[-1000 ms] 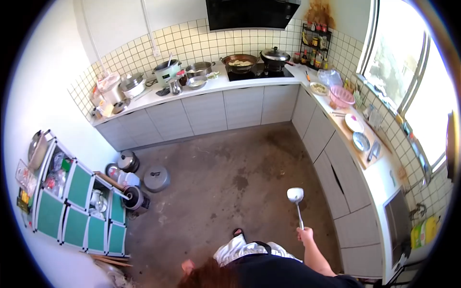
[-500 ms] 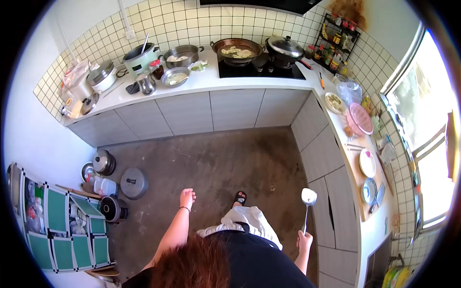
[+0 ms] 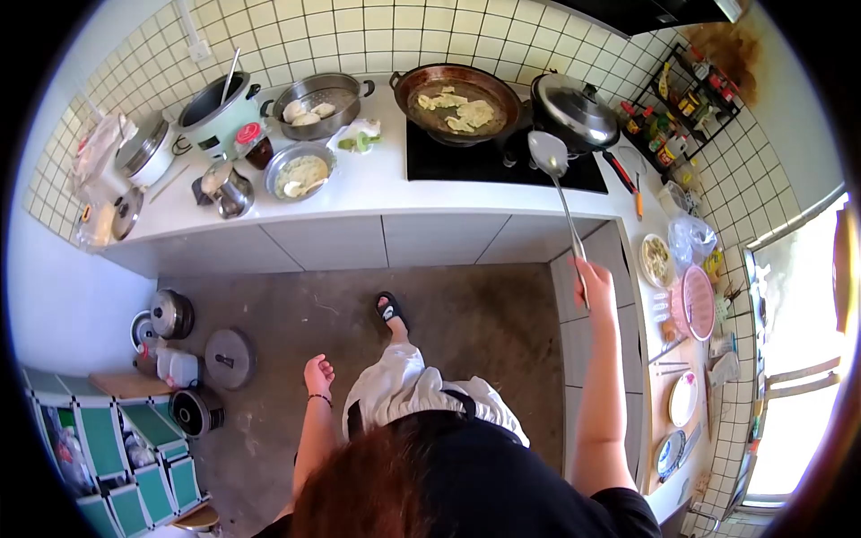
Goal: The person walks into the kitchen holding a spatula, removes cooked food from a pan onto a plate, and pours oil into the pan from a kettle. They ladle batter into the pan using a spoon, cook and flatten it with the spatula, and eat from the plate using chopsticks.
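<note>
My right hand is wrapped round the handle of a long metal spatula, raised beside the counter. Its broad head hangs over the front of the black cooktop, right of a large wok. Flat pale-yellow pieces of food lie in that wok. A lidded pan with a dark handle stands on the right burner, just behind the spatula head. My left hand hangs low above the floor, fingers curled in, with nothing visible in it and a dark band at the wrist.
Along the left counter stand a steel bowl of batter-like food, a steamer pot, a jar and a rice cooker. The right counter holds a plate of food and a pink basket. Pots and a round lid sit on the floor.
I have stepped closer to the counter and cooktop. My right hand has risen and swung forward with the spatula, from beside the right cabinets to over the cooktop's front. My left hand still hangs low.
</note>
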Demonstrator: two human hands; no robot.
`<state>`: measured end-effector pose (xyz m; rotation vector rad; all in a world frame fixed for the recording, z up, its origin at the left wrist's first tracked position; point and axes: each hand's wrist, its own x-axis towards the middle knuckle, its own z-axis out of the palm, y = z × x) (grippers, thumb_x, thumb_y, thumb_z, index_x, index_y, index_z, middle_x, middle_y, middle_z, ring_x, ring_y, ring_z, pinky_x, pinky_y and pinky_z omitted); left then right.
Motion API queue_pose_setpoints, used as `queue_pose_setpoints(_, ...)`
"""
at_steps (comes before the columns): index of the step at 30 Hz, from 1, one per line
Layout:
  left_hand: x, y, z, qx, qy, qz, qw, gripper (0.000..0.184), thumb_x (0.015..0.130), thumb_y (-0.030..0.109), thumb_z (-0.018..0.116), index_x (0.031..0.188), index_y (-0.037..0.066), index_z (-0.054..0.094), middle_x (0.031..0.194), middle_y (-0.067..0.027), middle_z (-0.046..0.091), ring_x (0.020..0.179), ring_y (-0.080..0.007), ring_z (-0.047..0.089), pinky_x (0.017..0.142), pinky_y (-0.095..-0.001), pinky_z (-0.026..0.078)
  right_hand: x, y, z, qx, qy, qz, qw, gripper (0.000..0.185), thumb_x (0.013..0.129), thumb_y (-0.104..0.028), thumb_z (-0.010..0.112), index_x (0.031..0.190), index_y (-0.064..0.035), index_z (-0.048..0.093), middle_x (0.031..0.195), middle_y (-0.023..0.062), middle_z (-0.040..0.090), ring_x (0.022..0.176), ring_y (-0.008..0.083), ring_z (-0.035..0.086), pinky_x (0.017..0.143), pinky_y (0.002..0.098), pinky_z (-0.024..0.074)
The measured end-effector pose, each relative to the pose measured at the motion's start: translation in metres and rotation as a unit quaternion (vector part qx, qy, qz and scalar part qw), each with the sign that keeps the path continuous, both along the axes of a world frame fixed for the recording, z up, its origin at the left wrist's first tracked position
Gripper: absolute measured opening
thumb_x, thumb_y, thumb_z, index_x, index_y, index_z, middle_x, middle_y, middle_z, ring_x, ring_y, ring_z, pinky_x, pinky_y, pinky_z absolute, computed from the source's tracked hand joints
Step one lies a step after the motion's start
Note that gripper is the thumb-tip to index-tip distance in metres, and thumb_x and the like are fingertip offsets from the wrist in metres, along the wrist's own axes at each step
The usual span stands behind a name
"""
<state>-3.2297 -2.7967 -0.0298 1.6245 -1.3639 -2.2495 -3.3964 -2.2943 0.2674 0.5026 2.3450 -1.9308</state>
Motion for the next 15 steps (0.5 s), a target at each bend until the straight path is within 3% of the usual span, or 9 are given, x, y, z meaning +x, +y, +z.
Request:
queue_pose_setpoints(3, -0.068, -0.017, -0.012, -0.025, 0.022, -0.073, 0.997, 0.013, 0.082, 0.022, 0.053, 0.078, 0.012, 0.059, 0.058, 0.0050, 0.044, 0.049, -0.0058, 0.040, 0.044, -0.0216, 0.030, -0.090, -0.038, 0.000, -0.013, 0.036, -0.015, 0.999, 0.037, 0.089, -0.023, 0.056, 0.119, -0.0019, 0.052, 0.053, 0.0014, 0.047, 0.038, 0.0098, 0.041, 0.036, 0.0243, 0.0298)
queue_pose_setpoints(7, -0.183, -0.001, 0.058, -0.114, 0.185, -0.102, 0.971, 0.016, 0.086, 0.021, 0.051, 0.073, 0.011, 0.056, 0.060, 0.0088, 0.038, 0.049, -0.0018, 0.029, 0.044, -0.0201, 0.023, -0.201, -0.078, -0.003, 0.087, -0.009, 0.016, 0.996, 0.039, 0.087, -0.020, 0.058, 0.123, -0.0096, 0.048, 0.055, 0.0022, 0.048, 0.038, 0.0094, 0.041, 0.036, 0.0236, 0.0299)
queue_pose_setpoints(9, -0.243, -0.001, 0.084, -0.094, 0.225, -0.147, 0.959, 0.019, 0.087, 0.020, 0.049, 0.073, 0.009, 0.054, 0.060, 0.0081, 0.038, 0.050, -0.0021, 0.029, 0.046, -0.0202, 0.023, -0.258, -0.093, -0.010, 0.084, -0.058, 0.014, 0.995, 0.035, 0.086, -0.020, 0.059, 0.119, -0.0118, 0.051, 0.055, 0.0028, 0.050, 0.038, 0.0088, 0.041, 0.035, 0.0234, 0.0297)
queue_pose_setpoints(15, -0.365, 0.018, 0.164, -0.199, 0.260, -0.348, 0.879, 0.022, 0.090, 0.018, 0.046, 0.072, 0.006, 0.049, 0.062, 0.0062, 0.037, 0.054, -0.0024, 0.029, 0.048, -0.0206, 0.022, -0.344, -0.105, -0.038, 0.098, -0.103, 0.011, 0.990, 0.036, 0.086, -0.020, 0.059, 0.119, -0.0078, 0.053, 0.055, 0.0052, 0.052, 0.037, 0.0098, 0.043, 0.035, 0.0246, 0.0312)
